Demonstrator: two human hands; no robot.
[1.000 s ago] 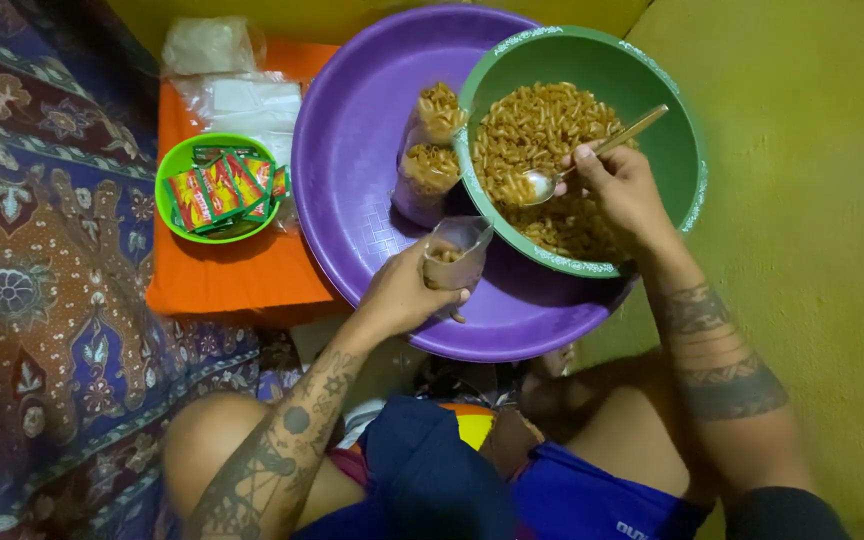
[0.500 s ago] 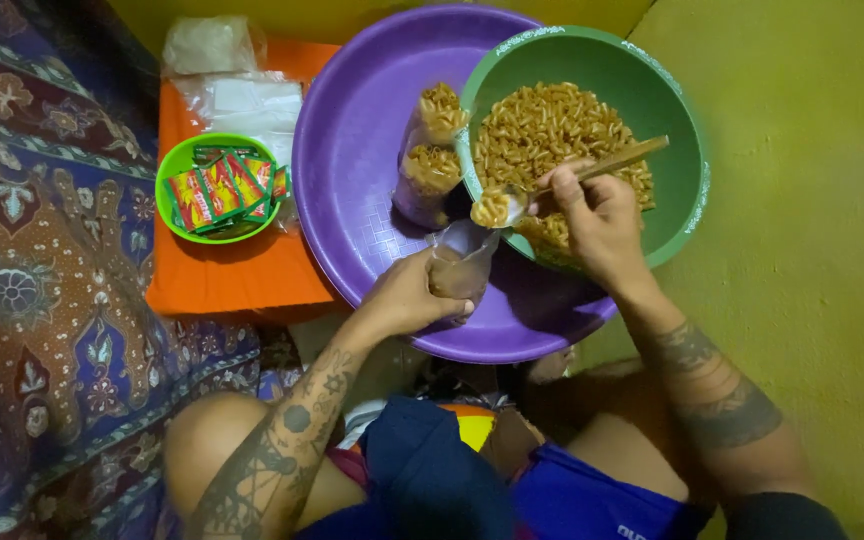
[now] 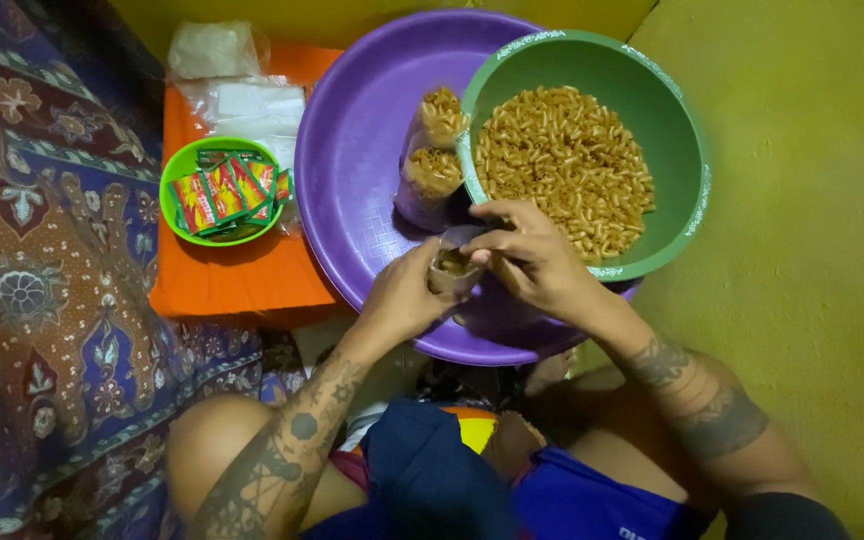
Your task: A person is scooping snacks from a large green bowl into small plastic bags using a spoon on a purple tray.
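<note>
My left hand (image 3: 404, 295) grips a small clear plastic bag (image 3: 451, 268) partly filled with brown macaroni snack, over the near part of a big purple basin (image 3: 352, 170). My right hand (image 3: 532, 255) is right at the bag's mouth, fingers closed over a spoon that is almost wholly hidden. Just beyond sits a green bowl (image 3: 667, 110) heaped with the same macaroni snack (image 3: 562, 165), resting in the basin's right side. Two filled bags (image 3: 429, 155) stand in the basin beside the bowl.
A small green bowl of red-and-green sachets (image 3: 220, 190) sits on an orange surface (image 3: 232, 275) to the left, with clear empty bags (image 3: 242, 95) behind it. A patterned cloth (image 3: 42, 300) covers the left; a yellow-green floor (image 3: 812, 250) lies right. My knees are below.
My right hand lifted a spoonful of macaroni out of the green bowl, carried it left and down, and now sits at the mouth of the bag in my left hand.
</note>
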